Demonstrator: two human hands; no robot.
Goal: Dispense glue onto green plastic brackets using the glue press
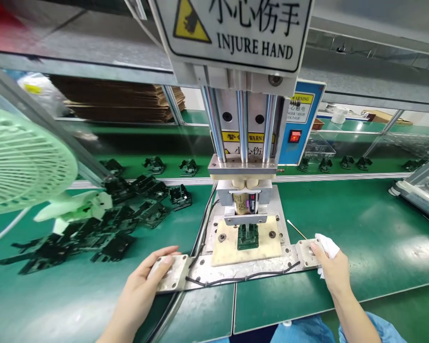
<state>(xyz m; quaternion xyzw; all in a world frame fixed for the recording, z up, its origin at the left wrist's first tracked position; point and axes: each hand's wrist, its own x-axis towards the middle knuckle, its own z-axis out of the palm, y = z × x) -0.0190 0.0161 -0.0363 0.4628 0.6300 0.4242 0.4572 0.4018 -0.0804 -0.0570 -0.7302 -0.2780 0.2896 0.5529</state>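
Left fingers [166, 259]: flat, close together, tips on the square grey metal pad [171, 277] at the left end of the press base. Left hand [143, 286] grips nothing. Right hand [334, 271]: fingers curled round a crumpled white cloth [327, 245], thumb on the matching right-end pad [304, 250].

Step in hand, as judged: both hands on the end pads, clear of the steel press head [243, 190].

Small dark green part [247, 237] sits in the fixture on the beige plate [228, 251], directly beneath the head. Reaching it calls for the head to be raised first.

Around: thin wooden stick [296, 229] beside the right pad, black cable [235, 278] along the base. Heap of black plastic parts [121, 228] and pale green fan [21, 162] lie left.
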